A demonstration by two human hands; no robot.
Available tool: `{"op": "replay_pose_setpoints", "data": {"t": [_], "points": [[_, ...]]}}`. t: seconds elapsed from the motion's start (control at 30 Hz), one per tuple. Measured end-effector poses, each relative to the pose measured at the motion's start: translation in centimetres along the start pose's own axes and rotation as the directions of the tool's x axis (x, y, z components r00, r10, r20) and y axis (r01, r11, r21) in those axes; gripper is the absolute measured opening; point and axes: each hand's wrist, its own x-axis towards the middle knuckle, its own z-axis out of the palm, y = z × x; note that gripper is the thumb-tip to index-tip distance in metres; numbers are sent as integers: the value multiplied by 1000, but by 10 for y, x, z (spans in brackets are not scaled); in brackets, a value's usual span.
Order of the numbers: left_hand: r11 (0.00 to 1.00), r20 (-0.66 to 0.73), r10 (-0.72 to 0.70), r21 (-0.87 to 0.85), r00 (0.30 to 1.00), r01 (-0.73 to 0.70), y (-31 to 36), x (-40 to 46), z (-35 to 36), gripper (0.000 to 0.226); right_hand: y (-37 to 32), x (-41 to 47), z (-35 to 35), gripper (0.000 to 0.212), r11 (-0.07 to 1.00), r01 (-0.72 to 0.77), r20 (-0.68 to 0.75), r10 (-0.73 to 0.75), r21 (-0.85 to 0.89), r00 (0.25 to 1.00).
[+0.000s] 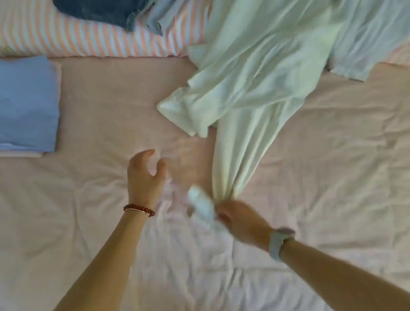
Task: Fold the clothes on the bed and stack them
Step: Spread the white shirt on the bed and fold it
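A large pale white-green garment lies crumpled across the upper right of the pink bed. One stretched end of it runs down to my right hand, which grips the bunched fabric. My left hand hovers over the sheet to the left of that end, fingers loosely curled and holding nothing. A folded light-blue garment lies flat at the left edge, on top of a pale folded piece.
A pink-and-white striped pillow runs along the top. Dark blue denim and a pale blue-grey cloth lie heaped on it. The wrinkled pink sheet fills the middle and bottom.
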Motion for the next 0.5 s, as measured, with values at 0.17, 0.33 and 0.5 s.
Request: {"op": "replay_pose_setpoints", "data": {"t": [0.17,0.33,0.5], "points": [[981,451,167,9,877,-192,42,-50,52,81,23,-100,28,25,925,-241,21,246,294,969],[907,573,129,261,809,-330,45,-97,110,57,54,-91,-22,27,788,-272,-377,527,552,761],[846,893,66,186,445,-500,37,-145,88,18,72,-46,-75,63,872,-199,-535,440,448,721]]}}
